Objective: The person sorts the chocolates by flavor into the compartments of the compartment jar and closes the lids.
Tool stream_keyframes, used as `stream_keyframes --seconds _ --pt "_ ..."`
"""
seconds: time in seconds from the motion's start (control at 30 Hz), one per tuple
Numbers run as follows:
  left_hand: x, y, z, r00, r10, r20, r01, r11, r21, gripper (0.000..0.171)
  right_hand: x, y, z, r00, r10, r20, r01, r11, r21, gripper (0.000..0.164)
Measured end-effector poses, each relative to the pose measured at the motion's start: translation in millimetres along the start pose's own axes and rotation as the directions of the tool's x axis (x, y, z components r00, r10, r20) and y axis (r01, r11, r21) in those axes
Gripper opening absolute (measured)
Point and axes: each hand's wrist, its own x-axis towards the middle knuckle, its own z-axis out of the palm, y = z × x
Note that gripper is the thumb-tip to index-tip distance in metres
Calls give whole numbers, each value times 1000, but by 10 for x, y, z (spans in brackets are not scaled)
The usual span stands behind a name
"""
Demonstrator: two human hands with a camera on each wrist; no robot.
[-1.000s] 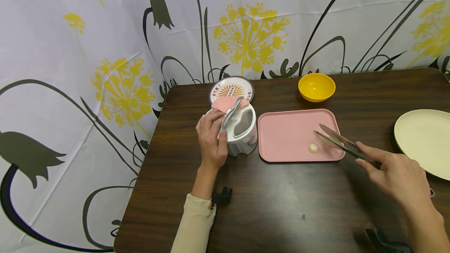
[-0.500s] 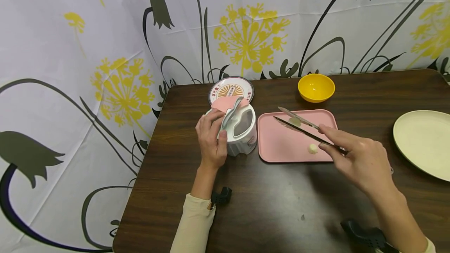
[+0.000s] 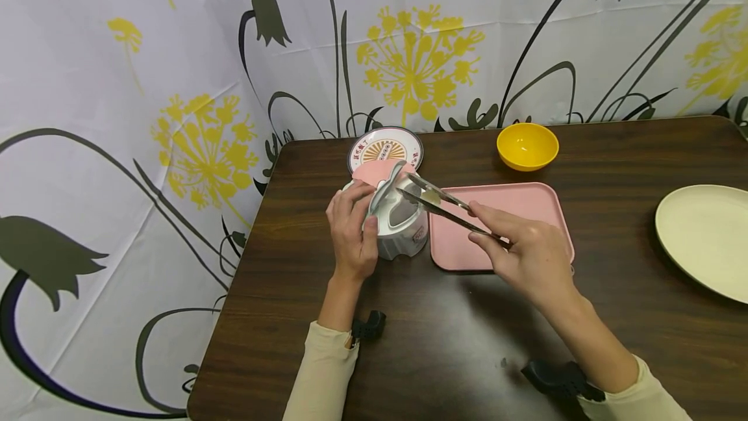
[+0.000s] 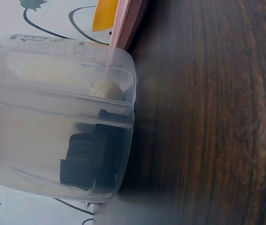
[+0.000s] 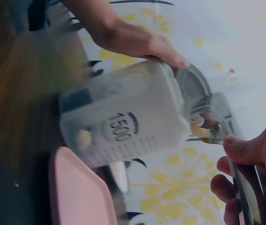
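Note:
A translucent canister [image 3: 393,247] with a white lid and a raised grey flap [image 3: 382,192] stands on the table. My left hand [image 3: 353,232] holds the lid at the flap, thumb on the near side. In the left wrist view, a pale round piece [image 4: 107,90] and dark blocky shapes [image 4: 93,159] lie inside the canister. My right hand [image 3: 528,255] grips metal tongs [image 3: 456,219], which pinch a small pale piece [image 3: 431,196]. The tong tips are at the lid opening, beside the flap; in the right wrist view the piece [image 5: 199,130] is just outside it.
A pink tray [image 3: 497,197] lies right of the canister, partly behind my right hand. A yellow bowl [image 3: 527,147] stands behind it and a cream plate [image 3: 707,239] lies far right. A round patterned plate [image 3: 400,138] is behind the canister.
My right hand has moved left with the tongs, carrying the pale piece from over the tray to the canister opening. The other piece on the tray is now hidden. My left hand stays put.

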Motion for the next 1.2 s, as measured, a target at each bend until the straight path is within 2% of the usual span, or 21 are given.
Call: stream_keyframes --seconds 0.23,0.37,0.57,0.77,0.87,1.2 --pt "0 3 -5 1000 -1 3 1 1000 2 47 -32 3 164 999 45 -26 -43 996 75 50" --pt "8 2 -5 1000 4 3 -4 1000 -2 47 -69 6 275 994 84 -67 -73 984 160 47" --pt "7 0 -1 1000 10 0 -10 1000 -5 46 -142 16 472 983 153 -100 -117 949 293 45" --pt "8 0 -2 1000 11 2 -11 1000 -3 46 -187 23 590 974 211 -78 -162 899 407 47" --pt "6 0 -5 1000 10 1 -10 1000 0 46 -199 28 608 973 220 -69 -173 895 411 49" --pt "1 5 -4 1000 6 -3 -6 1000 3 45 -193 42 585 979 201 -47 -169 911 376 51"
